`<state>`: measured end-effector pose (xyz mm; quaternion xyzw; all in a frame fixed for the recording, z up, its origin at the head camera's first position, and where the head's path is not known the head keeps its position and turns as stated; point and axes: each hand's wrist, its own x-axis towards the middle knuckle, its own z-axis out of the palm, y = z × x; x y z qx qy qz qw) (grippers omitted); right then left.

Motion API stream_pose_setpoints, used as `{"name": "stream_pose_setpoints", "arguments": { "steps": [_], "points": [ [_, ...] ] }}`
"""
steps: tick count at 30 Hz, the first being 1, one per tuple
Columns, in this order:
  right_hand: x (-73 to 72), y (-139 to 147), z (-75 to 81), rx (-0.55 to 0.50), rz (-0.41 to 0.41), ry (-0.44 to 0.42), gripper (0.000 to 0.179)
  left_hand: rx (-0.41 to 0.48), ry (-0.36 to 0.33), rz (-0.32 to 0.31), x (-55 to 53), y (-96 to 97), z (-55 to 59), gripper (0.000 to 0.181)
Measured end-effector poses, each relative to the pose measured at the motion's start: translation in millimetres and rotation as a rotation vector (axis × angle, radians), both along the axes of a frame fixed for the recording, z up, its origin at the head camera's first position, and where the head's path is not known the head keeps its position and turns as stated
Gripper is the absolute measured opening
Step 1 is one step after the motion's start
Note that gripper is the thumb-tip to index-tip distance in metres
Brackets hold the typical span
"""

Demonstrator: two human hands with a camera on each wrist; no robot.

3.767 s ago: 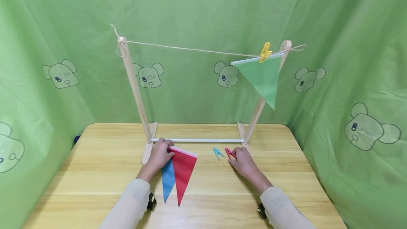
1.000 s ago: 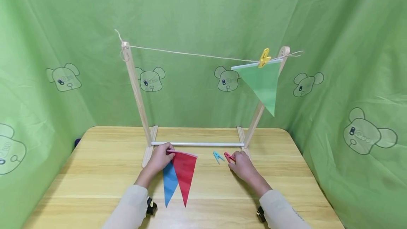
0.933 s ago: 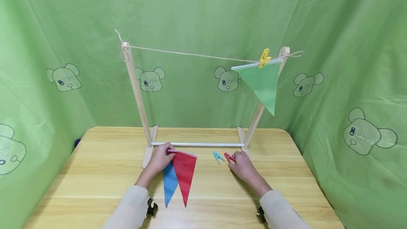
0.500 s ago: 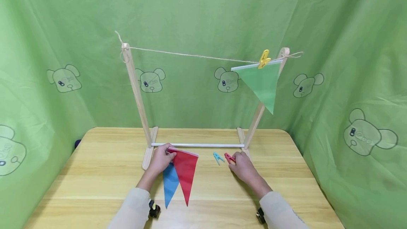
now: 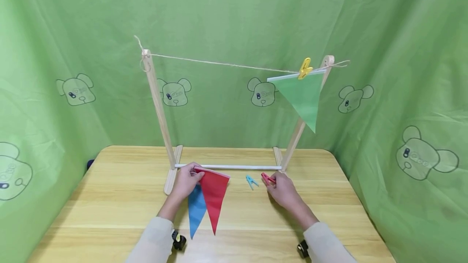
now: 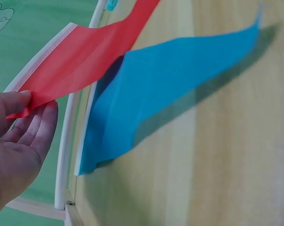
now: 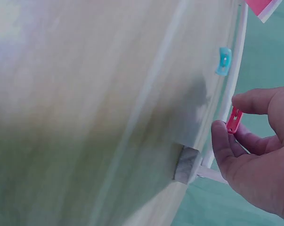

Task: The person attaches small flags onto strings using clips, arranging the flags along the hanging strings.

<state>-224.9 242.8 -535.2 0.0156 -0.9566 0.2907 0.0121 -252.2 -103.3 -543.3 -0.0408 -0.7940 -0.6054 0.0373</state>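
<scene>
My left hand (image 5: 185, 182) pinches a red triangular pennant (image 5: 215, 190) by the corner of its white-edged top, between thumb and fingers. In the left wrist view the red pennant is raised above a blue pennant (image 6: 170, 80), which lies on the table and is partly covered by it. My right hand (image 5: 286, 192) holds a red clothespin (image 7: 234, 120) between thumb and fingertips. Beside it on the table lies a light-blue clothespin (image 5: 251, 182). Behind, a green pennant (image 5: 303, 96) hangs from a string (image 5: 219, 63), clipped by a yellow clothespin (image 5: 305, 68).
A wooden stand carries the string between its left post (image 5: 158, 104) and right post (image 5: 294, 145). A white bar (image 5: 234, 167) joins the posts low down. Green curtain (image 5: 219, 15) with bear heads surrounds the wooden table (image 5: 109, 198).
The red pennant has come up a little off the blue one with my left hand. My right hand has shifted slightly right with the red clothespin. The head view has tilted up.
</scene>
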Motion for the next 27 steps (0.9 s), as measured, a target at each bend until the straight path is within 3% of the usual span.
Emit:
{"name": "stream_pose_setpoints", "arguments": {
  "steps": [7, 17, 27],
  "points": [
    [2.9, 1, 11.9, -0.074, -0.001, 0.033, 0.032, 0.023, 0.026, 0.002, -0.1, 1.4, 10.5, 0.012],
    [4.0, 0, 22.4, -0.077, 0.013, 0.201, 0.027, 0.048, 0.069, -0.002, 1.1, 3.3, 25.8, 0.012],
    [2.9, -3, 35.0, -0.105, 0.032, 0.254, 0.028, 0.045, 0.079, -0.008, 1.5, 3.1, 40.1, 0.011]
  ]
}}
